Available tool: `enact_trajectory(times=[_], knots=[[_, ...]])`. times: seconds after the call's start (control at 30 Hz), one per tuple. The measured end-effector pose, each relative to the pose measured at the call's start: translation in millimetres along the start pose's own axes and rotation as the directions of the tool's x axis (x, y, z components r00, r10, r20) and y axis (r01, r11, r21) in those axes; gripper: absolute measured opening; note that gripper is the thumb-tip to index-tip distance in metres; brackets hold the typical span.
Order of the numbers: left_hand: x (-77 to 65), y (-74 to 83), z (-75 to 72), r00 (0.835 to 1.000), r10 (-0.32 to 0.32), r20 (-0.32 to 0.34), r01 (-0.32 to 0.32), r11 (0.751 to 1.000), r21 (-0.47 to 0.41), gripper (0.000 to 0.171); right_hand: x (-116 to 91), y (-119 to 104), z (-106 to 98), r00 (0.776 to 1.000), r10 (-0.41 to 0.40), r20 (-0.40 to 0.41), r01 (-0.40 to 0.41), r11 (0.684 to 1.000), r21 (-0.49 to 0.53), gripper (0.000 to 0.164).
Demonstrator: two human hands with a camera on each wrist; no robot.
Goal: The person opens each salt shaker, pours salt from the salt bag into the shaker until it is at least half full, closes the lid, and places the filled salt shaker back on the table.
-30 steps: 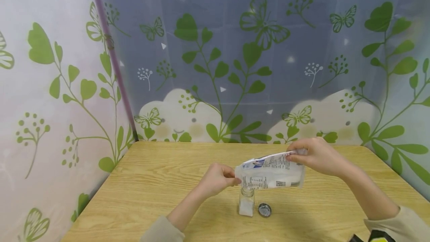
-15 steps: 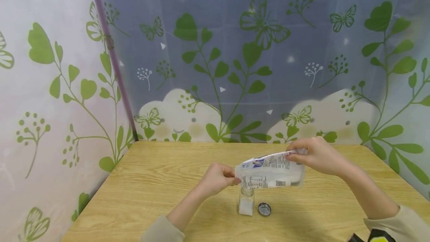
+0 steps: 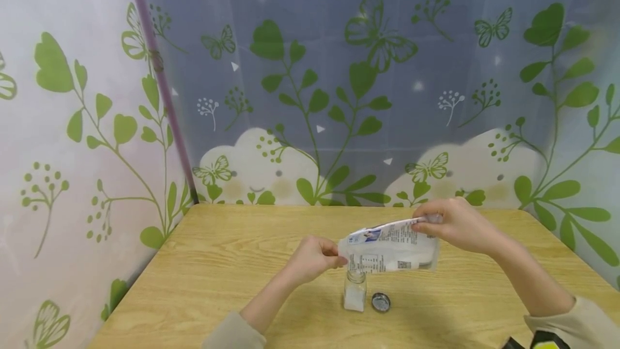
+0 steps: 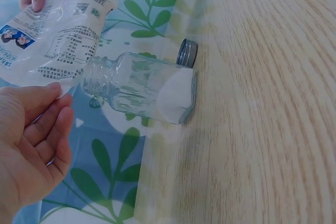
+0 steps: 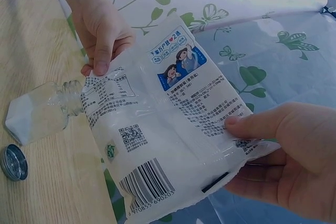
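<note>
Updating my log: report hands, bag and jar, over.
Left hand, right hand holding tilted bag. Jar upright, open, part filled white. Lid beside it, not blocking.

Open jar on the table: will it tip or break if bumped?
The jar would likely tip if bumped high, being taller than wide. White powder low inside probably steadies it a little. Its smooth, clear sides suggest glass: maybe slippery and breakable.
</note>
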State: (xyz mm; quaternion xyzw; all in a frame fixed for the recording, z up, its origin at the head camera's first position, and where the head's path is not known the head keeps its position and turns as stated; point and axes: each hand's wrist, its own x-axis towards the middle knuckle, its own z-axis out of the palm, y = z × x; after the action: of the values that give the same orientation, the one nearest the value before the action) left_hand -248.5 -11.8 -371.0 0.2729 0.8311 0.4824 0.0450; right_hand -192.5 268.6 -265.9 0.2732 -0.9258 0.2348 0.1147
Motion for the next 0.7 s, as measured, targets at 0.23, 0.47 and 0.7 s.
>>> enact_trajectory(times=[0.23, 0.47, 0.7], knots=[[-0.4, 0.2, 0.0, 1.000, -0.004, 0.003, 0.004, 1.000, -0.002, 0.006, 0.3, 0.1, 0.2, 1.000, 0.009, 0.003, -0.009, 1.000, 0.003, 0.005], [-0.3, -1.4, 0.1, 1.000, -0.004, 0.006, 0.004, 1.000, -0.003, 0.005, 0.0, 1.1, 0.7, 1.000, 0.001, -0.003, -0.001, 1.000, 0.000, 0.004], [1.1, -1.2, -0.3, 1.000, -0.016, 0.002, 0.016, 1.000, 0.014, 0.006, 0.9, 1.3, 0.2, 1.000, -0.006, -0.011, 0.005, 1.000, -0.013, 0.005]])
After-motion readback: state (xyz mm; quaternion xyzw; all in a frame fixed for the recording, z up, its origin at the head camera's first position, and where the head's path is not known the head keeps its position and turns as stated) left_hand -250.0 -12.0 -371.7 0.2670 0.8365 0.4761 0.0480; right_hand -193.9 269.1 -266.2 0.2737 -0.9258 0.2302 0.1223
